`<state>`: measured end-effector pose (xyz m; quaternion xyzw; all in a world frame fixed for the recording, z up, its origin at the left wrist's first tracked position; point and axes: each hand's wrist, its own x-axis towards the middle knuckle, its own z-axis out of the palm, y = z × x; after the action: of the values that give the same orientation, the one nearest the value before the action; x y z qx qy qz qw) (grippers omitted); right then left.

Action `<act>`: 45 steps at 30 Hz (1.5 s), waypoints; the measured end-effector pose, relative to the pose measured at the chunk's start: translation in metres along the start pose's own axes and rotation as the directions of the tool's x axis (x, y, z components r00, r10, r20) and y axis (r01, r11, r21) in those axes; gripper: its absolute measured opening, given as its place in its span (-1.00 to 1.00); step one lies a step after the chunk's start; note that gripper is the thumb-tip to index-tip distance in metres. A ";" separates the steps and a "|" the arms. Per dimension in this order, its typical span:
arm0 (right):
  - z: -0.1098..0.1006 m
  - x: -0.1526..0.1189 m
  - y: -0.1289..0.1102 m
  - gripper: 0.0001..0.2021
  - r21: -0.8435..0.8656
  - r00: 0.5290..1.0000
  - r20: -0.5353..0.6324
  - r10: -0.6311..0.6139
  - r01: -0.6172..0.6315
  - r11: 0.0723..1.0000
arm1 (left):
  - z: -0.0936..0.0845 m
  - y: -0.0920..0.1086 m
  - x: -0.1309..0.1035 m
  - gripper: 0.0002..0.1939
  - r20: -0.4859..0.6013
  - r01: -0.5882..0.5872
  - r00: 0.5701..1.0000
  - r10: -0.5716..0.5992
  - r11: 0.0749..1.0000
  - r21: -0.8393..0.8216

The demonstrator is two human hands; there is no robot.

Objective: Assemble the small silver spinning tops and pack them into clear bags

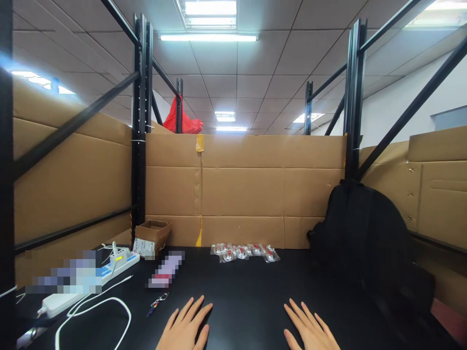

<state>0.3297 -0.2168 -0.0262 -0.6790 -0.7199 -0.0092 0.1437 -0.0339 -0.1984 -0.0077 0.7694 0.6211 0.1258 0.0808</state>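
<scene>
My left hand [188, 324] lies flat on the black tabletop [248, 301], fingers spread and nothing in them. Just beyond its fingertips, to the left, is a small keychain [157, 304] with a metal clasp. My right hand [309, 326] rests palm down on the same surface with its fingers apart, also holding nothing. Bare tabletop lies between the two hands. Farther back, against the cardboard wall, several small clear plastic packets [241, 252] with red and silvery contents sit in a row, apart from both hands.
A white power strip [69, 297] with a plugged-in charger and a loose white cable [127, 311] lies at left. Behind stands an open cardboard box [156, 233]. A black backpack [368, 233] leans at right. Cardboard panels [241, 189] and black metal posts [138, 116] enclose the table.
</scene>
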 end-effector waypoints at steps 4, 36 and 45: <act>-0.002 -0.005 -0.002 -0.42 0.015 1.000 -0.020 -0.015 0.016 1.000 | 0.000 0.000 -0.003 -0.50 -0.045 -0.017 0.999 0.017 1.000 0.001; -0.001 -0.002 0.000 -0.42 -0.015 0.999 -0.001 -0.043 0.043 0.999 | 0.005 -0.004 -0.004 -0.51 -0.088 -0.034 0.996 0.033 0.999 -0.014; -0.005 -0.006 -0.006 -0.39 -0.012 1.000 0.005 -0.021 0.021 1.000 | 0.009 -0.006 -0.002 -0.52 -0.117 -0.043 0.992 0.043 0.999 0.002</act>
<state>0.3248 -0.2242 -0.0213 -0.6724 -0.7271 -0.0132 0.1376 -0.0375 -0.1987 -0.0183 0.7738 0.6080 0.1726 0.0415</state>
